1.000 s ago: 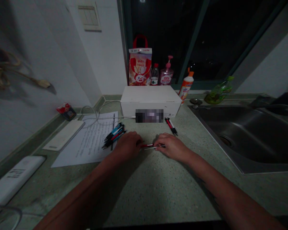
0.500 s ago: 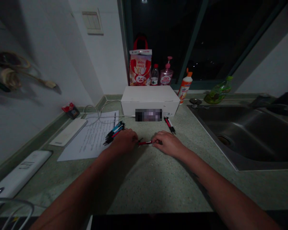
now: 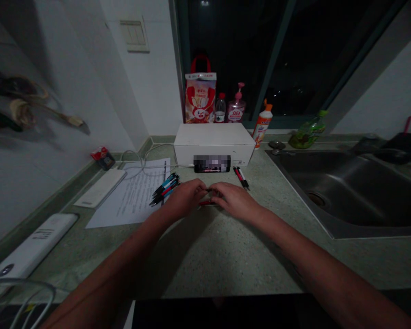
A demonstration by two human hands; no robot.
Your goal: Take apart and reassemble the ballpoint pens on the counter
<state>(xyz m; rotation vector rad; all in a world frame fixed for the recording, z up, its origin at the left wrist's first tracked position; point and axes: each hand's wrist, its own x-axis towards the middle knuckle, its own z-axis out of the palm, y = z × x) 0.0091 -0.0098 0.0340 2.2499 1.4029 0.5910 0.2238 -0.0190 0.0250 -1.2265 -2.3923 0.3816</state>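
My left hand and my right hand meet above the counter, their fingers pinched close together. Between the fingertips is a small dark piece, too small and dim to name surely. Just below it lies a red pen barrel on the counter, partly covered by the right fingers. Left of my left hand, several pens in blue, black, red and white lie bunched on a printed sheet. Beyond my right hand, a red pen and a white pen lie side by side.
A phone leans on a white box, its cable trailing left. Bottles and a red bag stand behind. A sink is at the right. White power strip and flat white box lie left.
My hands have come together, with the left moving right and the right slightly up and left. The red barrel stays on the counter and is now more covered by my fingers.
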